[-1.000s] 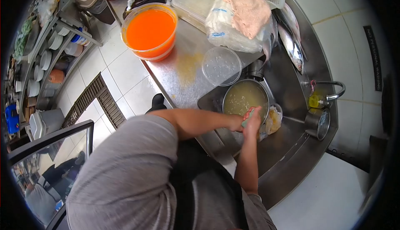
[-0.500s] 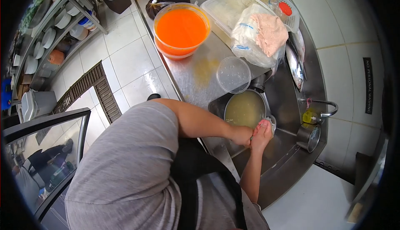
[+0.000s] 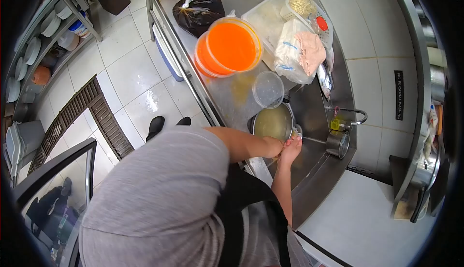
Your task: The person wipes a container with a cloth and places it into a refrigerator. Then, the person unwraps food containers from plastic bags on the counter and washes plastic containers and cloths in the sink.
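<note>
My left hand (image 3: 273, 147) and my right hand (image 3: 291, 149) are pressed together over the sink, fingers closed. A pale, whitish thing (image 3: 297, 131) shows just beyond the fingertips; its kind is not clear, and whatever lies between the palms is hidden. Right beside the hands stands a metal pot (image 3: 293, 117) of cloudy, yellowish liquid (image 3: 272, 123). An empty clear plastic tub (image 3: 268, 89) rests on the counter edge behind the pot.
A tub of orange liquid (image 3: 233, 47) and a tied black bag (image 3: 198, 14) stand on the steel counter. Whole fish (image 3: 324, 82) lie near a plastic bag (image 3: 288, 49). A faucet (image 3: 358, 117) and small metal pot (image 3: 338, 144) line the sink's right side.
The view has shifted and turned, bringing more of the floor, my shoes and a right-hand shelf into sight. My hands stay pressed together beside the pot.
</note>
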A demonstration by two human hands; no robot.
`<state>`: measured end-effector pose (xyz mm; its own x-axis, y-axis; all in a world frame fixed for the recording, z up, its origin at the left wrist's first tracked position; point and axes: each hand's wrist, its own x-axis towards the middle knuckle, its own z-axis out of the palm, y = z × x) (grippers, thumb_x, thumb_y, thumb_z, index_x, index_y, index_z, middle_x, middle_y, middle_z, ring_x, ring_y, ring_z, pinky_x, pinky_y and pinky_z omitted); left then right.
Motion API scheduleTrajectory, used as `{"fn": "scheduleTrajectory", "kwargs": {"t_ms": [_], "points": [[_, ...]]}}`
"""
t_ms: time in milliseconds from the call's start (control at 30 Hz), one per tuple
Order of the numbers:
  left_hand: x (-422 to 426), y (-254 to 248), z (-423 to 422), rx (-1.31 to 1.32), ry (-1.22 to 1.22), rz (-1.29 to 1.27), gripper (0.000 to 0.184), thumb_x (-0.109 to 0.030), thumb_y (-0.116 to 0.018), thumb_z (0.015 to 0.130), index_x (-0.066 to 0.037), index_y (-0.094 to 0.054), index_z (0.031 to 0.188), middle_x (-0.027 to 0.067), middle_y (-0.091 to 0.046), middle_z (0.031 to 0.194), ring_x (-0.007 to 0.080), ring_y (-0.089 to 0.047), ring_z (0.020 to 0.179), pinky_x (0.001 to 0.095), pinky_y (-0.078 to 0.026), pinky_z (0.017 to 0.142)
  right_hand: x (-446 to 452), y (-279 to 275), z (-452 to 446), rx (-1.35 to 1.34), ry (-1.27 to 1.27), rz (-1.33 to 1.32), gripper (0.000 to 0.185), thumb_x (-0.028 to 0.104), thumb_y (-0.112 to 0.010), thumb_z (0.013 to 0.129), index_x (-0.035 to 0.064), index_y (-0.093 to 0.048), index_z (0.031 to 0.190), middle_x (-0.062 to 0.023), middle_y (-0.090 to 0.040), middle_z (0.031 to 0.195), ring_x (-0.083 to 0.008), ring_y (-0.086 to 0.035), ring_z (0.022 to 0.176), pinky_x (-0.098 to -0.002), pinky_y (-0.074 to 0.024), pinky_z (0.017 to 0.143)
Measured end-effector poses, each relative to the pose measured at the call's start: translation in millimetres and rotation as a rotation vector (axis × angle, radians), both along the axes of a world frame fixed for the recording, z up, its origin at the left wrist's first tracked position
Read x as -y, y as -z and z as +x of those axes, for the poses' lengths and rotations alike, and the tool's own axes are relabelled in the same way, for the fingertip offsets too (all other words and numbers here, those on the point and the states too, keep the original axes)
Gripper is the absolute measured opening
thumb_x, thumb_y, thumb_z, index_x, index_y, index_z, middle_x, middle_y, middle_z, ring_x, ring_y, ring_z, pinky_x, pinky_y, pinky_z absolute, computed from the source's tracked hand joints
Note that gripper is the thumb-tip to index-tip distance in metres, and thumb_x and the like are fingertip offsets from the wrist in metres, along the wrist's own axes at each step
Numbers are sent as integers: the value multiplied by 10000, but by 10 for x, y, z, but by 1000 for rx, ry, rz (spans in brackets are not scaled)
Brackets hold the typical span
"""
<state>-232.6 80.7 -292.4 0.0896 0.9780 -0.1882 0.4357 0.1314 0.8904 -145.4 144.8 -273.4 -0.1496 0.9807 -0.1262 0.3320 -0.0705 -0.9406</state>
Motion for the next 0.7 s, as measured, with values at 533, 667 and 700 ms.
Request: {"fn": "scheduleTrajectory", "kwargs": {"t_ms": [533,667,700], "points": [[2701,147,-2443,1023,-813,-187,440,-483,-499,905,-94,-545,1106,40,-596,1035,133,-562,957,330,-486,817,2120,-168,-1730,39,-1066,-468,336,98,-563,890,37,-450,1200,-76,-587,1071,-135,-577,911,-245,-451,749],[2571,275,-3025,1019,-1221,50,382,-432,-441,948,-83,-524,1080,43,-592,969,128,-551,833,301,-490,746,2059,42,-2061,-141,-755,-577,338,122,-494,921,40,-410,1238,-105,-558,1114,-163,-582,881,-289,-452,743],[2492,276,-3137,1024,-1223,48,382,-432,-441,948,-83,-524,1080,43,-592,969,128,-551,833,301,-490,746,2006,137,-2099,-264,-609,-574,346,130,-473,930,42,-393,1255,-115,-545,1131,-180,-583,880,-305,-452,752]]}}
